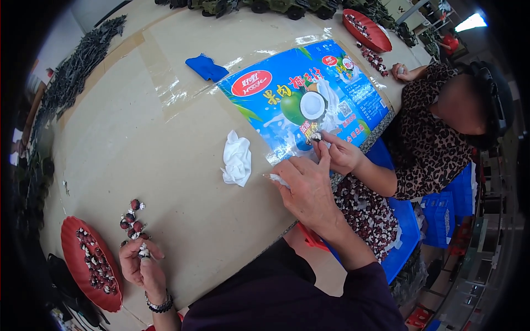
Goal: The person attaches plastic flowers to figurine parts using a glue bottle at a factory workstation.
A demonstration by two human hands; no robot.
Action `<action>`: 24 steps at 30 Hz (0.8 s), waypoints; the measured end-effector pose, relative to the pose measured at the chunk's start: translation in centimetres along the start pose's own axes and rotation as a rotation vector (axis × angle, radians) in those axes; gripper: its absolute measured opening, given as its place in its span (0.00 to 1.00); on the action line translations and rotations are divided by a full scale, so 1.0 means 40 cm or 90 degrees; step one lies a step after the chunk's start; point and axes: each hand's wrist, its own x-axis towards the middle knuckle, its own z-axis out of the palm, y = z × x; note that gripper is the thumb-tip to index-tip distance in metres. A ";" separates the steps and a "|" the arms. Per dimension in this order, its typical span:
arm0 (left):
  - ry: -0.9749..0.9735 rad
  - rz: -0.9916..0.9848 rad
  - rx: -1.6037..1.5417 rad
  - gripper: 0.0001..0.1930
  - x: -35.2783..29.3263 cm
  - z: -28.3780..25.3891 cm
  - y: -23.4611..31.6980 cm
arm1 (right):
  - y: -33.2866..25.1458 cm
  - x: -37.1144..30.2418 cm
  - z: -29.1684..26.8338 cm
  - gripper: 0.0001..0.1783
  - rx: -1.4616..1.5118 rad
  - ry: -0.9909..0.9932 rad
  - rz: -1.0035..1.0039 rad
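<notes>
My left hand [144, 265], with a dark beaded bracelet at its wrist, pinches a small round dark-red piece with a white tuft [144, 251]. Just beyond its fingertips lies a little cluster of similar dark-red and white pieces [131, 223]. My right hand [309, 190] is closed over the table's near edge, with a crumpled white scrap [279, 180] at its thumb; whether this is tissue or plastic I cannot make out. Right beside it, a co-worker's hand [343, 154] holds another such piece [316, 137] in its fingertips. A crumpled white tissue [237, 159] lies on the table.
A red oval dish [69, 243] of these pieces stands at the left, another [381, 38] at the far right. A printed blue sheet [265, 118] covers part of the table. Blue cloth [205, 67] lies beyond. A blue crate [407, 240] full of pieces sits below the right edge.
</notes>
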 end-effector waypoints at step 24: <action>0.036 -0.017 0.015 0.19 -0.006 -0.008 -0.007 | -0.023 0.002 0.000 0.11 -0.075 -0.035 0.027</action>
